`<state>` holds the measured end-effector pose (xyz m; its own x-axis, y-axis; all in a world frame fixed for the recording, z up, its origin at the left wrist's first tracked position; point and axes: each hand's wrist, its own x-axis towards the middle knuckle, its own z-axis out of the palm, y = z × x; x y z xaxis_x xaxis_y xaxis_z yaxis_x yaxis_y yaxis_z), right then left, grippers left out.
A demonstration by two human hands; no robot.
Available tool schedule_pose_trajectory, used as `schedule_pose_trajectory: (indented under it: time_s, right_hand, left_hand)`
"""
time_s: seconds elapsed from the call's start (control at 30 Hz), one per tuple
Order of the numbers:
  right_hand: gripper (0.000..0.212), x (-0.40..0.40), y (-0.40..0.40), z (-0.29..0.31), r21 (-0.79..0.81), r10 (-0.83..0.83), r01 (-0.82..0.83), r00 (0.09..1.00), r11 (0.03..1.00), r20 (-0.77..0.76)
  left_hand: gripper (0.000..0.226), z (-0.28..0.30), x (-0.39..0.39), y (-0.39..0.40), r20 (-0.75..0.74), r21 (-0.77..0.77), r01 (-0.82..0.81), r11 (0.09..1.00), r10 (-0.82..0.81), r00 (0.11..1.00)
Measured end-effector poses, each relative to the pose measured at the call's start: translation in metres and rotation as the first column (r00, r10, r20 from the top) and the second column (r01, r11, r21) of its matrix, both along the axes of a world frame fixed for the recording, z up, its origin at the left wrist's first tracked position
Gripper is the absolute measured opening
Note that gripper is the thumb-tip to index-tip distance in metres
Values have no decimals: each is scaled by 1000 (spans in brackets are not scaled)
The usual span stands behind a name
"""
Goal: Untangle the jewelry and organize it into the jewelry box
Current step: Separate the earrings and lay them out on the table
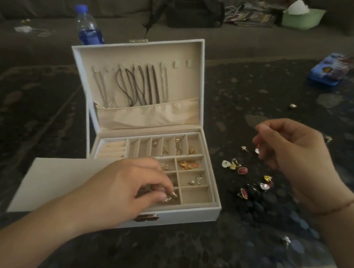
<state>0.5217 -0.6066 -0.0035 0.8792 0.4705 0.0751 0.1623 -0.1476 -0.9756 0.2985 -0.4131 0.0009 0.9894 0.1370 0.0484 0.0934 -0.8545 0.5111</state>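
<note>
The left hand (pixel 128 183) pinches a small gold piece (pixel 168 197) over the open jewelry box (pixel 194 211) (front compartment). The right hand (pixel 294 150), beside the box, pinches an earring (pixel 257 151) above the loose earrings (pixel 247 177).

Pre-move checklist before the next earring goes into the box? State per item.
1. Jewelry box lid open, tray reachable: ok.
2. Left hand over the front compartments, fingers pinching a small gold piece; released: not ok.
3. Right hand fingers curled round a small earring above the table: ok.
4. Empty compartment at front right: ok.
5. Loose earrings on the table, right of the box, untangled: cannot tell.
6. Cords hung in the lid: ok.
</note>
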Motion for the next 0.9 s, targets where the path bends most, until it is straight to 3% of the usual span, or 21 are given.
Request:
schedule_pose_trajectory:
  time_s: [0.23,0.4,0.5,0.6,0.73,0.83,0.9]
  right_hand:
    - [14,16,-24,1,4,-109,109,994,994,2]
    - [14,21,-52,-11,-50,-134,136,990,989,39]
    - [11,25,-70,-16,-120,-161,170,983,978,86]
    - [17,31,-80,-21,-357,-58,133,975,924,213]
    - [37,32,-77,-22,-692,242,-15,942,722,231]
    - [30,28,-75,-19,-793,379,-94,908,601,180]
    - [31,20,-71,-20,-792,398,-93,896,603,198]
  left_hand:
    - [18,-5,2,0,-3,73,46,996,-45,999]
    - [11,-3,16,-16,150,43,-59,997,52,987]
    - [12,-1,41,-38,211,54,-14,998,2,978]
    - [13,-1,78,-59,212,112,98,989,-120,970]
    - [19,-7,134,-72,24,214,143,966,-152,988]
    - [25,-12,168,-70,-73,212,108,971,-95,993]
    - [22,-16,182,-67,-111,206,91,974,-69,991]
